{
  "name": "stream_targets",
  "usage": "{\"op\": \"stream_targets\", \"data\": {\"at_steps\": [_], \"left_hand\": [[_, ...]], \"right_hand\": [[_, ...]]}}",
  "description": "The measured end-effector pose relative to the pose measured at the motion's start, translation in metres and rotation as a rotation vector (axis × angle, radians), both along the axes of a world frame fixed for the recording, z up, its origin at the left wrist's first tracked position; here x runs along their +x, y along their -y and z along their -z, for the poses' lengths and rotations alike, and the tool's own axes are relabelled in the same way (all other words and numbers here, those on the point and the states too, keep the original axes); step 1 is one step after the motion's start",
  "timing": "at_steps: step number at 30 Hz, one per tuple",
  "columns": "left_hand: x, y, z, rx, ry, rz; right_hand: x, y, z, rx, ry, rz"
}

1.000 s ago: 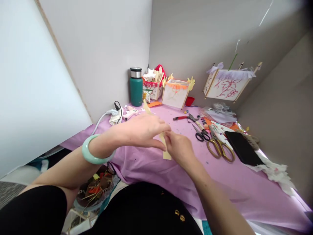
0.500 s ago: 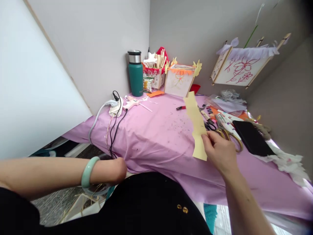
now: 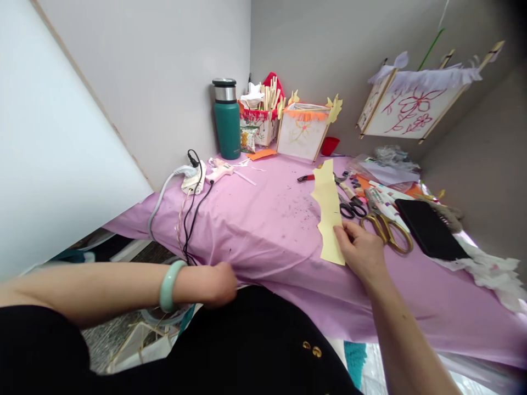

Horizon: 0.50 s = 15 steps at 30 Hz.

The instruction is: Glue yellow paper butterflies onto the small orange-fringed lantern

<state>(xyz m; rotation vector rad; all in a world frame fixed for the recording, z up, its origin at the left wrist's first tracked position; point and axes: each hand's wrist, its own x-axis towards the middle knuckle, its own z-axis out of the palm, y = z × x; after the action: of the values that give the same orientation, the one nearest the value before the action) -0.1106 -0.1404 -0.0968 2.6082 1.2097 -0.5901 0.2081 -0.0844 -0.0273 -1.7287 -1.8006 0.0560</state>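
Observation:
My right hand (image 3: pixel 360 252) pinches the lower end of a long strip of pale yellow paper (image 3: pixel 328 211) with wavy cut edges. The strip lies nearly flat over the lilac tablecloth (image 3: pixel 255 236), pointing away from me. My left hand (image 3: pixel 220 284) rests at the cloth's front edge, apart from the strip, with a pale green bangle (image 3: pixel 167 285) on the wrist. Its fingers curl downward and are mostly hidden, and nothing shows in them.
Gold-handled scissors (image 3: pixel 386 233) and black-handled scissors (image 3: pixel 352 210) lie right of the strip, near a black pad (image 3: pixel 430 237). Red-handled pliers (image 3: pixel 307 178), a glue gun (image 3: pixel 220 173), a power strip (image 3: pixel 192 181) and a green bottle (image 3: pixel 226 123) stand farther back.
My hands have come apart since the earliest frame, and the left has let go of the strip and dropped to the table edge. The strip now lies lower against the cloth.

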Motion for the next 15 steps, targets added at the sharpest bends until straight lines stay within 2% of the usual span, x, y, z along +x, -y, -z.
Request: {"op": "stream_targets", "data": {"at_steps": [2,4,7,9,11,12,13,15], "left_hand": [[-0.023,0.001,-0.001,-0.140,-0.201,-0.027],[-0.025,0.000,-0.018,-0.136,-0.198,0.005],[0.011,-0.004,-0.048,-0.122,0.093,0.153],[0.040,-0.007,-0.057,-0.253,0.418,0.292],[0.057,-0.010,-0.052,-0.409,0.560,0.335],[0.057,-0.011,-0.046,-0.462,0.559,0.303],[0.053,-0.012,-0.038,-0.477,0.514,0.229],[0.031,-0.015,-0.024,-0.398,0.312,-0.007]], "right_hand": [[0.000,0.000,0.001,0.009,0.025,0.008],[-0.001,-0.001,0.002,0.012,0.057,0.019],[-0.001,-0.002,0.004,0.013,0.107,0.022],[-0.001,-0.002,0.004,0.016,0.127,0.015],[-0.002,-0.001,0.003,0.015,0.143,0.006],[-0.002,0.000,0.002,0.012,0.152,0.002],[-0.003,0.000,0.001,0.009,0.161,-0.002],[-0.004,0.001,0.000,0.012,0.175,-0.008]]}}
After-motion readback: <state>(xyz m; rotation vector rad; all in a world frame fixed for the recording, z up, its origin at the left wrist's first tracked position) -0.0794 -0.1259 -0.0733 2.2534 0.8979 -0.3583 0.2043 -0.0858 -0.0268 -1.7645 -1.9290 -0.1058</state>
